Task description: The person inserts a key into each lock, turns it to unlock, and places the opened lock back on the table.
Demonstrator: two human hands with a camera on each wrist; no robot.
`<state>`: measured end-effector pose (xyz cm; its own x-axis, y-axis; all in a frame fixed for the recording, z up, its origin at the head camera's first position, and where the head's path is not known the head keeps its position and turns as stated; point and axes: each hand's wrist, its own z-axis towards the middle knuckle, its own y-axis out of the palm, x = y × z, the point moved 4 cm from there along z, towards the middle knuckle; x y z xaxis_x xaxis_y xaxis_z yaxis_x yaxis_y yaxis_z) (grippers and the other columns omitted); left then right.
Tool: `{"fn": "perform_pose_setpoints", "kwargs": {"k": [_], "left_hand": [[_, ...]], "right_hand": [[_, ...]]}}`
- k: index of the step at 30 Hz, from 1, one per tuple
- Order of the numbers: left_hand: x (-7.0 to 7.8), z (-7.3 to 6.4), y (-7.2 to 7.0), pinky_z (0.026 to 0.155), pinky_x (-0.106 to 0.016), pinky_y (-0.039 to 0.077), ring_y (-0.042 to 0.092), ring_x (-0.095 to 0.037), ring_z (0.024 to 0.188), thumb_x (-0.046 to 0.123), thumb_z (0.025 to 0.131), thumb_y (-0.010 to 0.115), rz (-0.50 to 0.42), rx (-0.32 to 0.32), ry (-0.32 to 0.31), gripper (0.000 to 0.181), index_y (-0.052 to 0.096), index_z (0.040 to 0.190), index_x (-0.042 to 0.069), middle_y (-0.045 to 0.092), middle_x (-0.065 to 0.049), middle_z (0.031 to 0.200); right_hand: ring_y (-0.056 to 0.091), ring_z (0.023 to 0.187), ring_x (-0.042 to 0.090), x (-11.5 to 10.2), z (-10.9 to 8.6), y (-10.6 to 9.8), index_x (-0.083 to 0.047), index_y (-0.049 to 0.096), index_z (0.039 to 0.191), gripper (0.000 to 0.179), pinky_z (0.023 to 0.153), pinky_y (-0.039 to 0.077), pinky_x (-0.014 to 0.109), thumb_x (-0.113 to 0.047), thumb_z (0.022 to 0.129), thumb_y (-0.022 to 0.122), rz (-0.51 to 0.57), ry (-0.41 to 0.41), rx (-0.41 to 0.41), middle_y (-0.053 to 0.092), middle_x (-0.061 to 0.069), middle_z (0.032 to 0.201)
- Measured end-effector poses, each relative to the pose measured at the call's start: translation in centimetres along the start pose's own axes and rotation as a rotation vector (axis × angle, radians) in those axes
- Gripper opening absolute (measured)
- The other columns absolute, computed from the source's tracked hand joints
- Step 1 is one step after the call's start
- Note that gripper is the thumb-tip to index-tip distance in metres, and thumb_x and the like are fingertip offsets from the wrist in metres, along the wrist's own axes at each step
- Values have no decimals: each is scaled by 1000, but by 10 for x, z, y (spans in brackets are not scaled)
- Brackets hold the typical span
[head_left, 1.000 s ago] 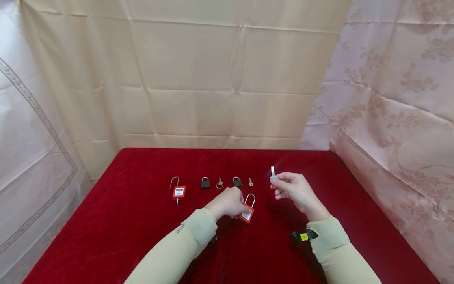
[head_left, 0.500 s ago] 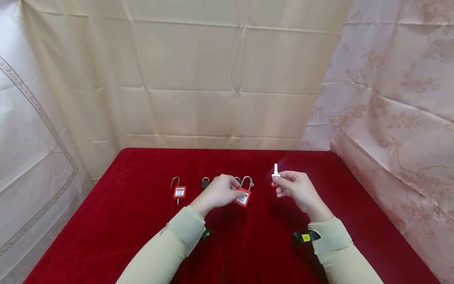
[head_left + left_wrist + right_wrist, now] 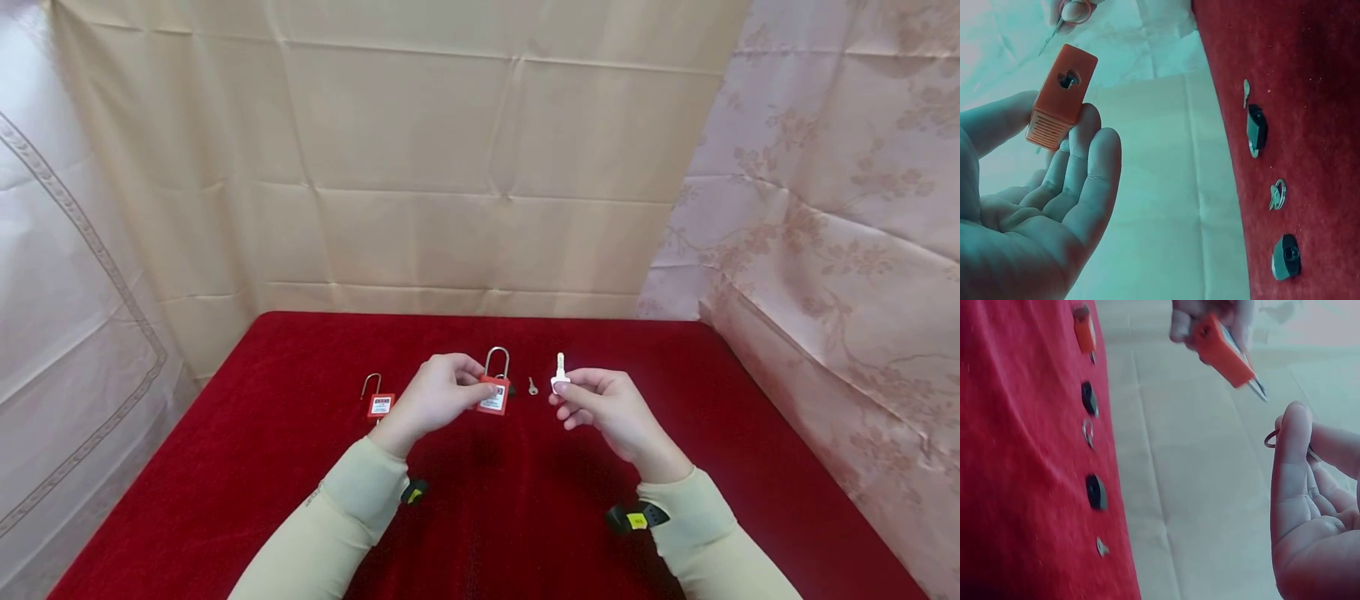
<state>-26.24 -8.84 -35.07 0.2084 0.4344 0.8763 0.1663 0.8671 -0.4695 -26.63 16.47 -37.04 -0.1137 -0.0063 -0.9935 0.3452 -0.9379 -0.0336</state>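
My left hand (image 3: 438, 398) grips a red padlock (image 3: 492, 402) between thumb and fingers, above the table. The padlock stands upright, its metal shackle up and its white label toward the head camera. In the left wrist view its keyhole (image 3: 1069, 79) shows in the orange-red bottom face. To its right, my right hand (image 3: 607, 410) pinches a key (image 3: 561, 373) by its head, with the blade pointing up. A ring (image 3: 1270, 439) pokes out beside the right fingertips in the right wrist view. Key and padlock are apart. My left hand partly hides things behind it.
Another red padlock (image 3: 381, 405) lies at the left on the red cloth-covered table (image 3: 480, 533), its shackle out on one side. Two black padlocks (image 3: 1257, 130) (image 3: 1286, 257), a small key (image 3: 532, 387) and a key with a ring (image 3: 1277, 195) lie in a row. Curtains (image 3: 405, 167) surround the table.
My left hand has lifted the red padlock off the table and turned it upright, moving it up and slightly left. My right hand has shifted a little left with the key.
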Motion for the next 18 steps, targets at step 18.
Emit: {"fn": "perform_pose_setpoints", "kwargs": {"k": [18], "left_hand": [[-17, -6, -20, 76, -44, 58, 71, -24, 74, 9, 90, 77, -153, 105, -16, 20, 68, 105, -1, 74, -8, 88]], "right_hand": [[68, 71, 18, 11, -1, 24, 2, 70, 109, 16, 67, 61, 32, -8, 97, 69, 68, 34, -42, 71, 22, 95]]}}
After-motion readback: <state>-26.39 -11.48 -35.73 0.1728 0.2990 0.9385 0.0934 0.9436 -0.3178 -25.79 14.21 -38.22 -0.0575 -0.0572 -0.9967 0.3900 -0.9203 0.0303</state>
